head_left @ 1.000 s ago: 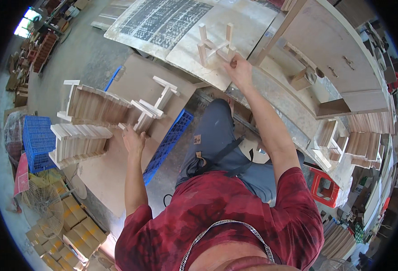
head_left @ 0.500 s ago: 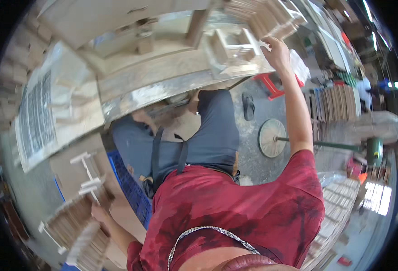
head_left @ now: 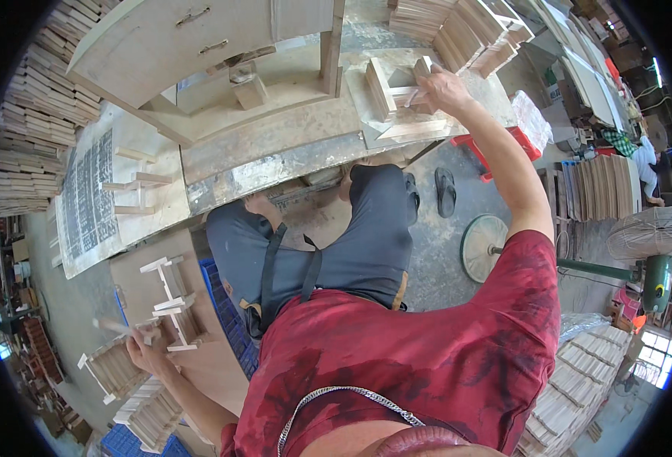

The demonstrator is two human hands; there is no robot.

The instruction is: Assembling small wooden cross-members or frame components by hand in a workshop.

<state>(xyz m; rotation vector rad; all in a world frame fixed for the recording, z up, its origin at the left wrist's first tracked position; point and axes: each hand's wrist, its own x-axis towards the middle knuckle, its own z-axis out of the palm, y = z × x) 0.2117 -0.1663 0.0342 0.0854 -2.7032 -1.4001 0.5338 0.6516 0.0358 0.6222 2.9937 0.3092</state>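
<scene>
My right hand (head_left: 446, 93) is over the small wooden frame (head_left: 382, 90) on the right of the bench, its fingers closed round a short wooden piece there. Thin wooden strips lie around it on a flat board. Down at the left, my left hand (head_left: 147, 353) is closed on a pale wooden strip (head_left: 112, 326), blurred by motion. It is beside stacks of wooden pieces (head_left: 115, 364). Several light H-shaped wooden frames (head_left: 170, 283) lie on the brown board close to that hand.
A large wooden cabinet-like unit (head_left: 199, 46) stands on the workbench (head_left: 275, 171). Stacked slats (head_left: 465, 30) sit at the bench's far right. Another wooden frame (head_left: 136, 183) rests at bench left. Blue crates (head_left: 225, 320), a red stool (head_left: 482, 158) and a fan (head_left: 644, 232) stand around me.
My left hand has moved up and left from the stack, with a strip in it. My right hand has shifted slightly left and down, from the slat stack to the small frame.
</scene>
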